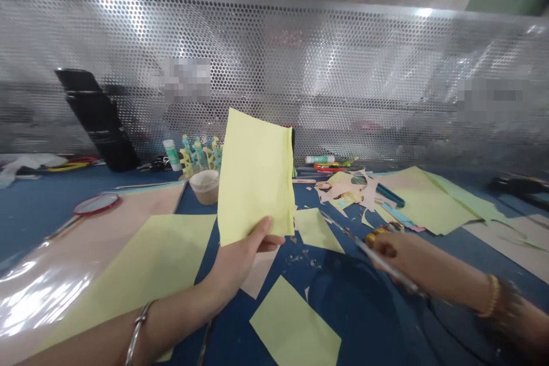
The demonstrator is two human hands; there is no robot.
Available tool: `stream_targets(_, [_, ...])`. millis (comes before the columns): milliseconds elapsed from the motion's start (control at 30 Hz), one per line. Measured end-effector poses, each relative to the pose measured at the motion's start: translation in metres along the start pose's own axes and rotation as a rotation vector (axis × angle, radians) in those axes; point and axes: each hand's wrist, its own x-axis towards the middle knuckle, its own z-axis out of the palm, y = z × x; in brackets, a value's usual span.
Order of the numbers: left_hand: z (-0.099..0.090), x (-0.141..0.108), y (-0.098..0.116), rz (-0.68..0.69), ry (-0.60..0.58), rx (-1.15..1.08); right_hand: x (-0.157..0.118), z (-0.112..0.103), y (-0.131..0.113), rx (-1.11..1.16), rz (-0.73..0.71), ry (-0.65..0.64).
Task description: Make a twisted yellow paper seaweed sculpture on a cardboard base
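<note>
My left hand (257, 240) holds a sheet of pale yellow paper (255, 177) upright by its lower edge, thumb in front. The sheet's right edge looks slightly uneven. My right hand (398, 249) is closed around a long, thin, silvery tool (369, 251) whose narrow tip points left and away; motion blurs it, so its exact kind is unclear. A small yellow object (381, 231) lies at the fingers of that hand, partly hidden. Between my hands lie a small yellow paper piece (319, 230) and, nearer me, a yellow-green square (297, 323).
A paper tub (205, 187) stands near blue and yellow paper flowers (199, 154) and a glue stick (171, 154). Paper scraps (349, 189) and larger sheets (422, 197) lie to the right. A magnifying glass (96, 204) lies left. A perforated metal panel (274, 68) closes the back.
</note>
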Motion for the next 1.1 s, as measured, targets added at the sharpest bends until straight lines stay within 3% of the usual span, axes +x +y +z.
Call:
stream_targets(67, [0.002,0.005,-0.004,0.032,-0.037,-0.062,-0.006,-0.010,-0.008,0.377,0.075,-0.063])
stream_targets(133, [0.005,0.007,-0.005,0.052,-0.058,-0.137,-0.013,-0.011,-0.020,0.698,0.000,-0.130])
stream_targets(233, [0.007,0.006,-0.002,0.044,-0.046,-0.241,-0.019,0.009,-0.039,1.017,-0.165,-0.149])
stream_targets(300, [0.007,0.002,0.001,0.048,-0.024,-0.306,-0.015,0.029,-0.046,1.112,-0.183,-0.135])
stream_targets(400, [0.008,-0.007,0.006,0.031,-0.015,-0.345,-0.005,0.051,-0.050,1.112,-0.120,-0.112])
stream_targets(467, [0.012,-0.014,0.010,-0.021,-0.036,-0.317,-0.002,0.055,-0.052,1.067,-0.136,-0.099])
stream_targets(633, [0.027,-0.029,0.015,-0.065,-0.156,-0.309,-0.007,0.049,-0.070,0.970,-0.216,0.207])
stream_targets(800, [0.026,-0.028,0.011,-0.042,-0.215,-0.270,0.003,0.053,-0.081,1.065,-0.185,0.340])
stream_targets(1100, [0.015,-0.023,0.004,-0.093,-0.152,0.042,0.009,0.054,-0.081,1.124,-0.147,0.300])
